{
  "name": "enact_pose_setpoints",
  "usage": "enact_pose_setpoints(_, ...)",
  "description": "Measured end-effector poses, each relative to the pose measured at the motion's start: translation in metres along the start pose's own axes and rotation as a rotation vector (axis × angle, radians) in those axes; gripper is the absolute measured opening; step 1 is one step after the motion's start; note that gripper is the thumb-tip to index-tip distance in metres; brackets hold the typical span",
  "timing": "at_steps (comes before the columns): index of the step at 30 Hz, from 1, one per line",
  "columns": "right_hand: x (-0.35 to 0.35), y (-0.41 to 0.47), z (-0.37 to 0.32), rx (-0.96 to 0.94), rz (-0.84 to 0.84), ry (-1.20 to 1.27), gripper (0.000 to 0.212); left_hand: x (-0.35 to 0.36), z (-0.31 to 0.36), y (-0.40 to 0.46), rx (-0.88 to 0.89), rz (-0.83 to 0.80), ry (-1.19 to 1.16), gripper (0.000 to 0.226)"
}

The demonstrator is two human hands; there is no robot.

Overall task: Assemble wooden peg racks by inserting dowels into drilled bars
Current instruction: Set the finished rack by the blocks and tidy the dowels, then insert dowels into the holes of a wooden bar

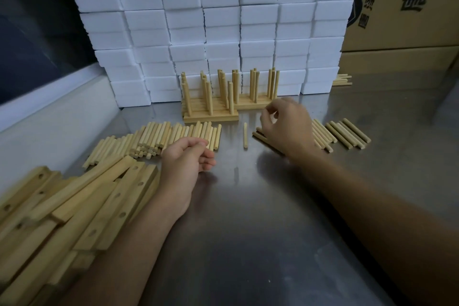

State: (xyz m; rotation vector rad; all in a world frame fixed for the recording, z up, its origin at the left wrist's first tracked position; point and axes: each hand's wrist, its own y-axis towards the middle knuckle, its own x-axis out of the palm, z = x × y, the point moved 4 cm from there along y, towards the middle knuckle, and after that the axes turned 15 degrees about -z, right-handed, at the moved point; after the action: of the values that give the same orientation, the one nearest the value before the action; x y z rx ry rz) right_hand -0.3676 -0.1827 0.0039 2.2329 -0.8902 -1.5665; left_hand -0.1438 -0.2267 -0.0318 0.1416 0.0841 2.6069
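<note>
Dim room; soft overhead glare on steel worktop (260, 218), forearm shadows beneath, wide-angle bending at edges, near corners blurred, right hand (285, 124) smeared.

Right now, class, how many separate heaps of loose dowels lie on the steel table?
3: a big heap by the left hand, one under the right hand, a small one far right.

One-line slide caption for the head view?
Left hand and right hand hover over loose round wooden dowels before finished peg racks on steel table.
</note>
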Motion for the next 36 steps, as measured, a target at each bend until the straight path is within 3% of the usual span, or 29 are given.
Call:
enact_pose_setpoints(3,0.005,-0.018,-0.013,-0.077,-0.055,-0.045,0.015,0.002,0.002,-0.002,-0.018,0.0,0.027,0.017)
enact_pose_setpoints(7,0.013,-0.02,-0.015,-0.064,-0.152,-0.045,0.017,0.01,0.016,-0.001,-0.064,-0.072,0.259,0.016)
enact_pose_setpoints(11,0.013,-0.018,-0.01,-0.06,-0.166,-0.017,0.017,-0.001,0.05,0.003,-0.076,-0.17,0.776,0.01)
enact_pose_setpoints(16,0.013,-0.021,-0.017,-0.109,-0.168,-0.046,0.015,-0.044,0.07,-0.003,-0.45,-0.096,1.487,0.025)
enact_pose_setpoints(18,0.014,-0.022,-0.019,-0.123,-0.185,-0.057,0.016,-0.056,0.07,-0.005,-0.555,-0.113,1.464,0.023)
enact_pose_setpoints(21,0.015,-0.022,-0.02,-0.123,-0.212,-0.072,0.016,-0.062,0.07,-0.005,-0.549,-0.127,1.424,0.018)
enact_pose_setpoints(26,0.014,-0.024,-0.021,-0.127,-0.195,-0.068,0.015,-0.054,0.063,-0.004,-0.521,-0.069,1.506,0.046)
enact_pose_setpoints(30,0.012,-0.023,-0.019,-0.117,-0.191,-0.045,0.015,-0.049,0.057,-0.003,-0.486,-0.045,1.527,0.05)
enact_pose_setpoints(36,0.011,-0.021,-0.012,-0.066,-0.182,0.057,0.015,-0.051,0.064,-0.004,-0.592,-0.028,1.535,0.055)
